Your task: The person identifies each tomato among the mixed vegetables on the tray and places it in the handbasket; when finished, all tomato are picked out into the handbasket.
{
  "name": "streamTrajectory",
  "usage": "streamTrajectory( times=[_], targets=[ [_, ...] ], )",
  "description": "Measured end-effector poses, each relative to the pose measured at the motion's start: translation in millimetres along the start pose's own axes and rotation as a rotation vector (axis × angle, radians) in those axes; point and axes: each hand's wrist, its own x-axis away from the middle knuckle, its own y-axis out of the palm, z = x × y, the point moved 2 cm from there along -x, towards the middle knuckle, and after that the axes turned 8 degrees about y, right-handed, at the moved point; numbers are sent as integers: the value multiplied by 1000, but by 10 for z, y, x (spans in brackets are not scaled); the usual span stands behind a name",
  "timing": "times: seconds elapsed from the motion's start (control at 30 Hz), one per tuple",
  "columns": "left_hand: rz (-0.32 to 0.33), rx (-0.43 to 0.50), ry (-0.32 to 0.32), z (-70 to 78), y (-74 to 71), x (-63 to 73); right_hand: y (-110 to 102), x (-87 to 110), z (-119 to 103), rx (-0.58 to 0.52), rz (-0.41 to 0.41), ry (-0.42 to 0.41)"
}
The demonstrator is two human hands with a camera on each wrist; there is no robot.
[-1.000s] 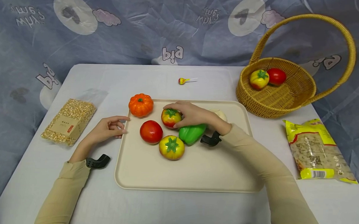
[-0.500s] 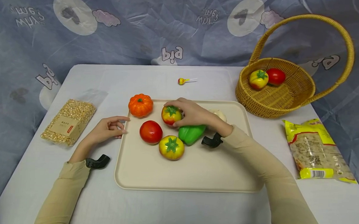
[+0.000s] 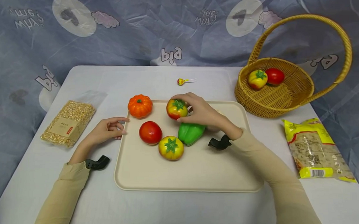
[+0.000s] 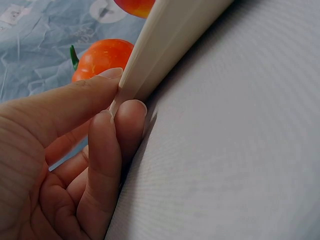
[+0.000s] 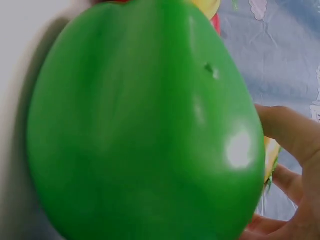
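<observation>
In the head view my right hand [image 3: 203,112] grips a red-and-yellow toy tomato [image 3: 176,109] with a green star-shaped top. It is near the far edge of the beige tray [image 3: 219,172]. Under that hand lies a ridged green toy vegetable [image 3: 191,134], which fills most of the right wrist view and mostly hides the tomato there. My left hand [image 3: 107,131] pinches the tray's left rim between thumb and fingers, as the left wrist view shows up close. On the tray rest a red tomato [image 3: 150,133] and a yellow one [image 3: 171,148]. An orange toy pumpkin [image 3: 139,106] sits at the far left corner.
A wicker basket [image 3: 242,97] with a tall handle stands at the back right, holding two toy tomatoes. A lollipop [image 3: 181,81] lies behind the tray. Corn kernels in a bag [image 3: 67,123] are on the left, a yellow-topped packet [image 3: 316,151] on the right.
My right hand has lifted the red-and-yellow tomato and shifted it right and toward the tray's far edge. The left hand stays at the rim.
</observation>
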Motion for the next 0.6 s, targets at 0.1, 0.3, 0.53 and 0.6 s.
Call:
streamTrajectory(
  times=[0.1, 0.3, 0.53, 0.6],
  targets=[
    [1, -9, -1, -3, -4, 2, -41, 35, 26, -29, 44, -13],
    [5, -14, -14, 0, -2, -2, -119, 89, 97, -55, 118, -13],
    [3, -12, -12, 12, 4, 2, -251, 161, 169, -62, 201, -29],
    [3, -6, -11, 16, 3, 2, -294, 192, 200, -58, 231, -36]
  ],
)
